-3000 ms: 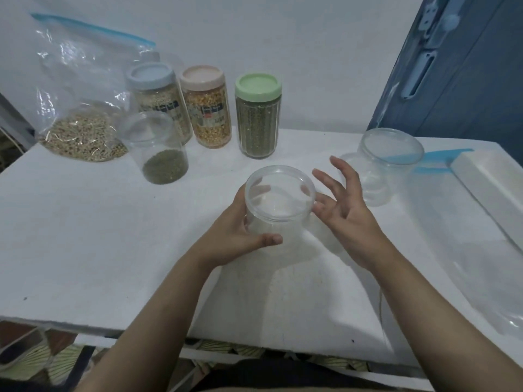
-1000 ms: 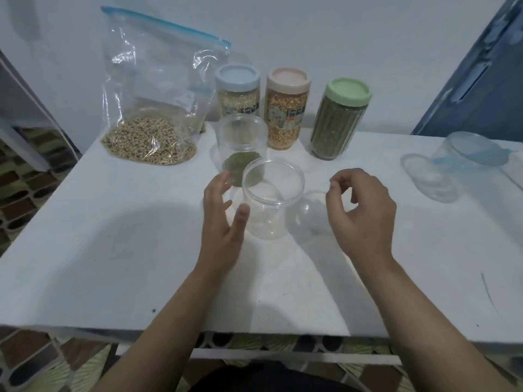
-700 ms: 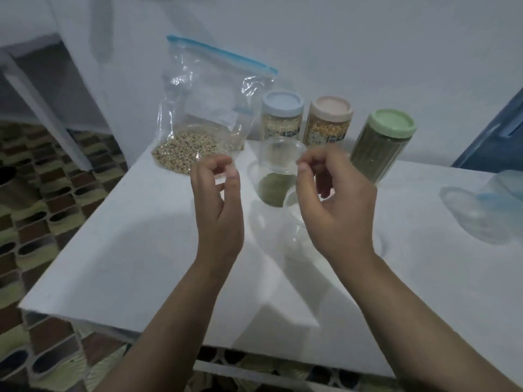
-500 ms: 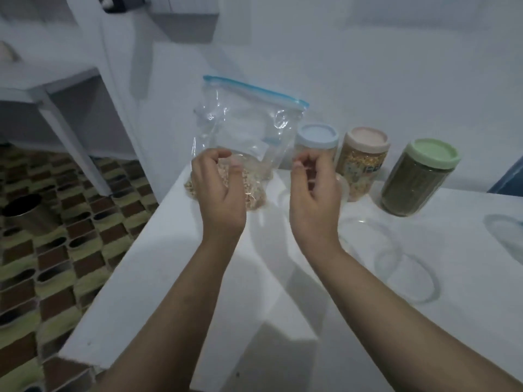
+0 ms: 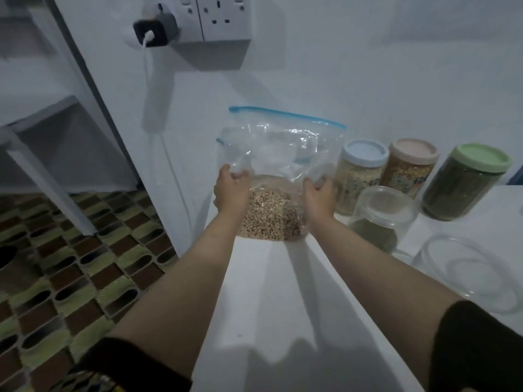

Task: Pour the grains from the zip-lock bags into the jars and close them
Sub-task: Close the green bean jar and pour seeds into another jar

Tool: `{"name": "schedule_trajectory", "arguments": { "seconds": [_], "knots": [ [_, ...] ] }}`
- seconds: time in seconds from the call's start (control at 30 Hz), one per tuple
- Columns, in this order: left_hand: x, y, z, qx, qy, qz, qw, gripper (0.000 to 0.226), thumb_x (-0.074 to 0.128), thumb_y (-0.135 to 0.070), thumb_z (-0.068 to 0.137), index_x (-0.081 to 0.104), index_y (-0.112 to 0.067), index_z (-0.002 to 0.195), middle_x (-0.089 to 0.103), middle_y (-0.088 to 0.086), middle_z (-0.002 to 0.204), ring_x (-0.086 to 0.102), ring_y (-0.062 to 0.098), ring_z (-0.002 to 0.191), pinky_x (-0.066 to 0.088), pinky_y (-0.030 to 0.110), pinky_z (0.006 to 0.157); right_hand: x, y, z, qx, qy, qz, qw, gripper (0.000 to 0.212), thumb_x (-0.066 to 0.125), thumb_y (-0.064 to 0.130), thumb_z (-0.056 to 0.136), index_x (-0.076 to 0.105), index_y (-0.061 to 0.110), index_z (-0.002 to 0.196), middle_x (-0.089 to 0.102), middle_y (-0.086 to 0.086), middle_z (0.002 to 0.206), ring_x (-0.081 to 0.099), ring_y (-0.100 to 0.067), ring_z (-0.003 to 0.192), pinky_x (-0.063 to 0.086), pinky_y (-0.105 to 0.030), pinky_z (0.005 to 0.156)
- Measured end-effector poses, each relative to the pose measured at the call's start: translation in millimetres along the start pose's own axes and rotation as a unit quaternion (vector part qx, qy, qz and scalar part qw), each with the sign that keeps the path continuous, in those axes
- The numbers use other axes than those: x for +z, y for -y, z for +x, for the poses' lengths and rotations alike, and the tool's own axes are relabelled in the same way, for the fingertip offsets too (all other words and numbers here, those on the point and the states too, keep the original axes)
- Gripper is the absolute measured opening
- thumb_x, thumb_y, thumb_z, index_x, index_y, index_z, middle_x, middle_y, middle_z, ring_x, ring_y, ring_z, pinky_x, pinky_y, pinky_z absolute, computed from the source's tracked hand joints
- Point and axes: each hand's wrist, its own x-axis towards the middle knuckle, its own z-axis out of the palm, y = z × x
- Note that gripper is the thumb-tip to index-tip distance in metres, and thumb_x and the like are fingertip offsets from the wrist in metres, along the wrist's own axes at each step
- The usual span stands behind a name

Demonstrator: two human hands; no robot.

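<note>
A clear zip-lock bag [image 5: 278, 154] with a blue zip strip is held upright at the far left end of the white table [image 5: 271, 292], close to the wall. The plastic on its left side is gripped by the left hand [image 5: 230, 190], whose fingers are curled into a bunch of the film; the right side is gripped in the same way by the right hand [image 5: 318, 193], fingers closed round a fold of plastic. Pale brown grains [image 5: 270, 219] are heaped in the bottom of the bag, between and just beyond the two wrists, and the bag's base appears to rest on the table, though this cannot be told for certain.

To the right of the bag, three lidded jars are lined up along the wall — a blue-lidded jar [image 5: 360, 174] just beside the bag, a pink-lidded jar [image 5: 407, 168] next to it, and a green-lidded jar [image 5: 464, 182] farthest right. Nearer than these, an open clear jar [image 5: 380, 219] with a little green grain at its bottom is seen, and nearer still, to the right, an empty clear jar [image 5: 467, 270] is seen from above.

On the wall above the bag, a socket panel [image 5: 215, 18] is mounted, with a dark charger [image 5: 154, 33] plugged in and a white cable [image 5: 147, 69] hanging down. Brown-and-green tiled floor [image 5: 56, 278] is seen on the left.
</note>
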Motion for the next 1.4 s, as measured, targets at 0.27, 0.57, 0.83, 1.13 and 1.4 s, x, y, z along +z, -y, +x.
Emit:
{"name": "schedule_trajectory", "arguments": {
  "seconds": [0.27,0.57,0.83,1.13,1.4],
  "knots": [
    [-32,-21,-33,0.157,-0.032,-0.217,0.963,0.008,0.06,-0.031,0.08,0.054,-0.026,0.083,0.056,-0.005,0.096,0.055,0.01,0.091,0.045,0.026,0.087,-23,41,-44,-0.123,0.004,0.14,0.983,0.021,0.064,0.005,0.088,0.052,0.02,0.079,0.054,-0.002,0.081,0.055,-0.015,0.078,0.044,-0.026,0.077],
    [-87,-78,-75,0.222,-0.053,-0.317,0.921,0.015,0.055,-0.024,0.099,0.055,-0.03,0.085,0.055,-0.013,0.08,0.049,0.008,0.073,0.043,0.026,0.074,-67,88,-108,-0.294,-0.044,0.16,0.941,0.017,0.063,0.018,0.088,0.054,0.031,0.082,0.053,0.005,0.08,0.05,-0.014,0.076,0.043,-0.035,0.074],
    [-96,-72,-100,0.249,-0.046,-0.315,0.915,0.009,0.043,-0.02,0.105,0.047,-0.028,0.108,0.057,-0.006,0.08,0.052,0.008,0.069,0.044,0.023,0.066,-82,90,-129,-0.34,-0.09,-0.002,0.936,0.078,0.063,0.006,0.086,0.024,0.03,0.149,0.039,-0.009,0.141,0.055,-0.023,0.108,0.046,-0.019,0.088],
    [-109,-91,-106,0.362,-0.102,-0.134,0.917,0.02,0.04,-0.029,0.105,0.053,-0.02,0.094,0.055,0.001,0.094,0.051,0.003,0.085,0.039,0.015,0.077,-80,132,-145,-0.37,0.007,-0.396,0.84,0.04,0.051,0.037,0.095,0.051,0.034,0.134,0.046,0.007,0.141,0.033,-0.025,0.134,0.02,-0.052,0.112],
    [-130,-94,-105,0.403,-0.09,-0.115,0.904,0.022,0.05,-0.029,0.102,0.066,-0.027,0.088,0.057,-0.012,0.088,0.053,0.001,0.087,0.036,0.012,0.076,-31,167,-164,-0.557,0.082,-0.228,0.794,0.028,0.049,0.026,0.097,0.067,0.024,0.119,0.065,0.002,0.101,0.061,-0.02,0.097,0.048,-0.048,0.088]
  ]
}}
